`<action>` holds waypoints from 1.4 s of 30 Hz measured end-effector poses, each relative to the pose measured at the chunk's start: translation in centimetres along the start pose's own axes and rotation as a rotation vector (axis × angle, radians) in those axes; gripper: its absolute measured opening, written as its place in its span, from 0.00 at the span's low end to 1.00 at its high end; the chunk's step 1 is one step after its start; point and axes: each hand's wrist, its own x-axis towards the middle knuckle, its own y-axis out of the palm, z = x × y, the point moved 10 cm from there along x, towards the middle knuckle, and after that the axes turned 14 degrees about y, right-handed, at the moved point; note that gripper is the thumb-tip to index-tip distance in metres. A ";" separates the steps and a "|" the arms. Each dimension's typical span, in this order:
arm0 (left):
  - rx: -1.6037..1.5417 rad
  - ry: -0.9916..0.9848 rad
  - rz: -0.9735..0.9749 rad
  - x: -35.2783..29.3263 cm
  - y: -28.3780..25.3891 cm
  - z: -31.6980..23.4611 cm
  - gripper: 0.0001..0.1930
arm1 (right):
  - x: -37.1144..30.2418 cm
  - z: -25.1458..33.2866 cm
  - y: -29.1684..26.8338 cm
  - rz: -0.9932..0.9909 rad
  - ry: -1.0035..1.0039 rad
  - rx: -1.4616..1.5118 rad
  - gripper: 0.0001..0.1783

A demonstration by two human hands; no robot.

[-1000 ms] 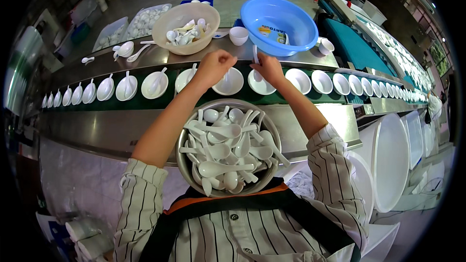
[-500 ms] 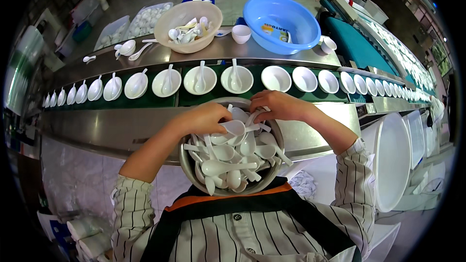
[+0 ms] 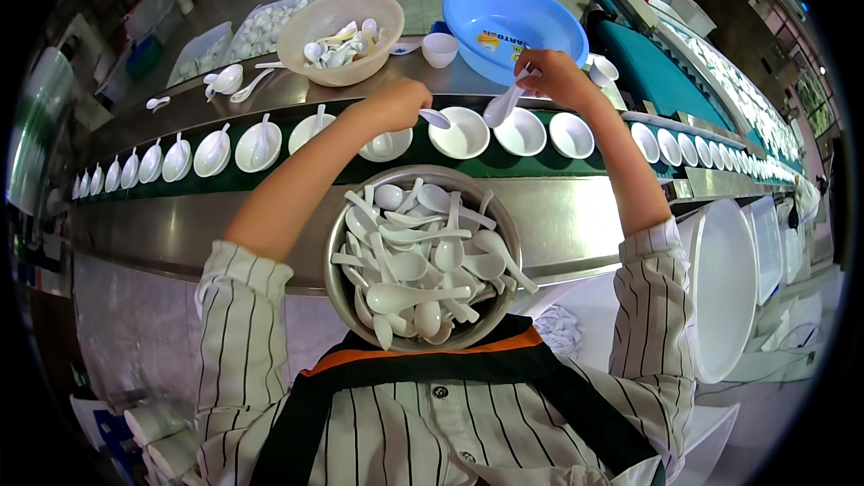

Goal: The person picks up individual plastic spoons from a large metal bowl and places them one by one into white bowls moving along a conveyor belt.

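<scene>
My left hand (image 3: 396,106) is closed on a white spoon (image 3: 436,119), whose bowl end sticks out to the right, beside the rim of a white bowl (image 3: 460,135). My right hand (image 3: 556,79) pinches a second white spoon (image 3: 501,108) by its handle. That spoon hangs tilted, its bowl end over the edge of another white bowl (image 3: 521,137). Close to my body stands a steel basin (image 3: 331,247) heaped with loose white spoons (image 3: 409,265). My left forearm and hand partly cover two bowls in the row.
A green conveyor belt (image 3: 315,169) carries a row of white bowls; those to the left hold spoons. Behind it a steel ledge bears a beige basin (image 3: 387,45) of spoons, a small cup (image 3: 439,50) and a blue basin (image 3: 576,27). A teal belt (image 3: 666,63) runs at the right.
Both hands have come up from the steel basin to the bowl row, each with a spoon. The bowls on the belt have shifted left relative to my hands' reach.
</scene>
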 end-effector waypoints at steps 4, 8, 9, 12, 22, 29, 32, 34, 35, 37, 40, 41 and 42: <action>0.699 0.136 0.098 4.8 3.7 -0.3 0.05 | 3.0 -8.0 4.4 0.074 0.194 -0.252 0.18; 0.833 0.239 0.035 3.5 4.6 -0.2 0.05 | 2.4 -5.9 1.5 -0.250 0.089 -0.557 0.20; 0.850 0.304 -0.108 2.3 3.6 -1.0 0.06 | 2.3 -5.2 0.8 -0.269 0.102 -0.581 0.18; 0.533 0.237 -0.142 0.7 0.7 -4.3 0.07 | 2.4 -8.5 1.9 -0.098 0.145 -0.620 0.14; -0.031 0.135 0.427 -8.1 5.6 -11.3 0.13 | -9.3 2.4 9.4 0.494 0.002 0.050 0.15; 0.091 0.143 0.289 -7.7 7.5 -11.2 0.09 | -11.5 5.6 8.8 0.354 -0.204 -0.127 0.08; 0.081 0.180 0.211 -8.1 7.2 -12.0 0.07 | -10.6 6.4 7.1 0.326 -0.185 -0.048 0.07; 0.101 0.225 0.141 -8.4 6.3 -12.3 0.06 | -9.1 7.0 5.2 0.278 -0.199 -0.005 0.07; 0.049 0.233 0.150 -8.6 5.9 -12.5 0.06 | -7.7 6.7 3.7 0.173 -0.207 0.018 0.07; -0.006 0.236 0.156 -8.8 4.9 -12.8 0.05 | -3.8 4.8 2.4 0.106 -0.167 0.003 0.05; -0.336 0.206 0.207 -7.7 3.7 -13.0 0.05 | 1.2 -1.5 3.2 0.011 -0.065 -0.259 0.05; -0.336 0.224 0.208 -7.2 3.5 -12.9 0.05 | 2.2 -4.1 4.7 0.057 -0.025 -0.266 0.06; -0.531 0.125 0.156 -6.9 3.2 -11.8 0.06 | 2.8 -5.6 6.6 0.062 -0.076 -0.278 0.09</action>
